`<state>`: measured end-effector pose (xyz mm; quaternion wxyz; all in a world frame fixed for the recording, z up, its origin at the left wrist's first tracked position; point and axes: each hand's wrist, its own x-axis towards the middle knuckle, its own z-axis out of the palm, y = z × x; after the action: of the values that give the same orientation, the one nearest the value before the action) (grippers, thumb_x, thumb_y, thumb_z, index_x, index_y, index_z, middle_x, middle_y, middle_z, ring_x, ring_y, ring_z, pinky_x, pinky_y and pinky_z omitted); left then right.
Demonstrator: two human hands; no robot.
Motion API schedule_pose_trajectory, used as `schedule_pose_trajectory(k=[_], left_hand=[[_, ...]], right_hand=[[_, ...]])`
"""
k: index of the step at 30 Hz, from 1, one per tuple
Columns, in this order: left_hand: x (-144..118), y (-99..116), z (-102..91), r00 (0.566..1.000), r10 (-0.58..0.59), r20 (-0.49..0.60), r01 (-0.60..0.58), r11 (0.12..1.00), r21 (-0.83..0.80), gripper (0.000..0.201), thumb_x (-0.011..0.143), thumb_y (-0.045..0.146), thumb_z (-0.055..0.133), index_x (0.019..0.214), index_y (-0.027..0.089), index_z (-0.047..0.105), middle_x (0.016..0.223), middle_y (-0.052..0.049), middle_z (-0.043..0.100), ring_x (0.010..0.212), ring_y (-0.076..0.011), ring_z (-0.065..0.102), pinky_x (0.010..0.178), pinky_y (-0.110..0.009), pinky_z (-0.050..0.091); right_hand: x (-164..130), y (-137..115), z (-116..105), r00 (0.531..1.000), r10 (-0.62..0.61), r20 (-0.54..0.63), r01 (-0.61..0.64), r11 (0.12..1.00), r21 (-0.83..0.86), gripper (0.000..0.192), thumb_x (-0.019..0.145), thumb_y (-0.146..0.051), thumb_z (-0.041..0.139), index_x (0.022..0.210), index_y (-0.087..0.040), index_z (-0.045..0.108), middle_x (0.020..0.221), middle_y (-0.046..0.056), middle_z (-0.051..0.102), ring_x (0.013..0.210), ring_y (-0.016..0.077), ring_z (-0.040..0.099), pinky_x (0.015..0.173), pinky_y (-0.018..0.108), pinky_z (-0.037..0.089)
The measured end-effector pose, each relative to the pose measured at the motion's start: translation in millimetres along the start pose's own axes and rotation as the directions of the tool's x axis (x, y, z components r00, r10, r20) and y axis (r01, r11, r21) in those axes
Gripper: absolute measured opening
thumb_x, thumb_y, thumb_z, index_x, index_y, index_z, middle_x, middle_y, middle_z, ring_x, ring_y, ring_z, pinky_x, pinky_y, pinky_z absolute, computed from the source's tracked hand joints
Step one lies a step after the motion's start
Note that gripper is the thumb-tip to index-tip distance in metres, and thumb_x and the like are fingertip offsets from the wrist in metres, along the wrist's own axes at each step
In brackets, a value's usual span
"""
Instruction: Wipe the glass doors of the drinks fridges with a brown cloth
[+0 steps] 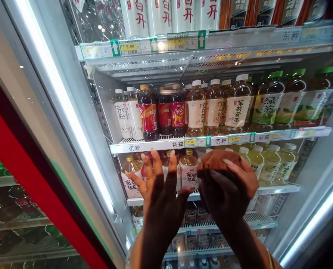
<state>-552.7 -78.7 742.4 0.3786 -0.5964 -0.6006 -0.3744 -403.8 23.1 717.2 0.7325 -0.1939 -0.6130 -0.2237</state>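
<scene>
Reaching into an open drinks cooler at the third-shelf row of gold-capped oolong tea bottles: left hand spread open, fingers upright, thumb just beside one bottle's label, gripping nothing. Right hand curled palm-down over the neighbouring bottles, wrapped around something hidden beneath it; grip not discernible. Above, on the wire shelf: red-label iced tea bottles, white-capped jasmine tea bottles, green-capped green tea bottles; yellow price tags along the edge; lit door frame at left.
</scene>
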Motion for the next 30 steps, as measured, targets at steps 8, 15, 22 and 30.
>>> schedule_pose_trajectory(k=[8, 15, 22, 30], left_hand=[[-8.9, -27.6, -12.4, 1.000, -0.019, 0.008, 0.020, 1.000, -0.022, 0.076, 0.107, 0.038, 0.047, 0.171, 0.025, 0.009, 0.178, -0.015, 0.001, 0.164, -0.0402, -0.006, 0.123, -0.072, -0.019], [-15.2, -59.3, -21.0, 1.000, -0.023, -0.020, 0.022, 0.998, -0.053, 0.077, 0.106, 0.033, 0.047, 0.171, 0.029, 0.006, 0.178, -0.010, -0.007, 0.164, -0.0392, -0.010, 0.122, -0.074, -0.019], [-33.6, -90.2, -26.4, 0.998, 0.060, 0.013, -0.060, 0.998, -0.037, 0.081, 0.104, 0.032, 0.051, 0.171, 0.026, 0.007, 0.178, -0.011, -0.009, 0.164, -0.0353, -0.013, 0.124, -0.063, -0.026], [-53.7, -110.0, -33.0, 0.999, 0.036, 0.028, -0.033, 0.994, -0.100, 0.074, 0.107, 0.033, 0.045, 0.171, 0.028, 0.007, 0.179, -0.008, -0.009, 0.165, -0.0330, -0.014, 0.125, -0.061, -0.024]], right_hand=[[-24.6, -40.2, 16.0, 0.989, -0.094, 0.110, 0.083, 0.991, 0.106, 0.034, 0.085, -0.018, 0.078, 0.116, -0.030, 0.072, 0.132, 0.004, 0.063, 0.141, 0.0306, 0.053, 0.120, 0.057, 0.048], [1.2, -66.8, 33.2, 0.998, -0.047, 0.044, 0.044, 0.997, 0.055, 0.033, 0.086, -0.022, 0.079, 0.117, -0.029, 0.070, 0.135, 0.007, 0.060, 0.142, 0.0330, 0.051, 0.120, 0.066, 0.045], [-34.5, -96.1, 37.2, 0.976, -0.113, 0.186, 0.092, 0.989, 0.119, 0.030, 0.091, -0.021, 0.072, 0.117, -0.034, 0.072, 0.139, 0.001, 0.061, 0.146, 0.0282, 0.047, 0.118, 0.052, 0.052], [-10.5, -118.4, 52.4, 0.993, -0.035, 0.117, 0.025, 0.996, 0.086, 0.033, 0.087, -0.018, 0.076, 0.118, -0.029, 0.070, 0.141, 0.006, 0.059, 0.146, 0.0304, 0.048, 0.124, 0.060, 0.044]])
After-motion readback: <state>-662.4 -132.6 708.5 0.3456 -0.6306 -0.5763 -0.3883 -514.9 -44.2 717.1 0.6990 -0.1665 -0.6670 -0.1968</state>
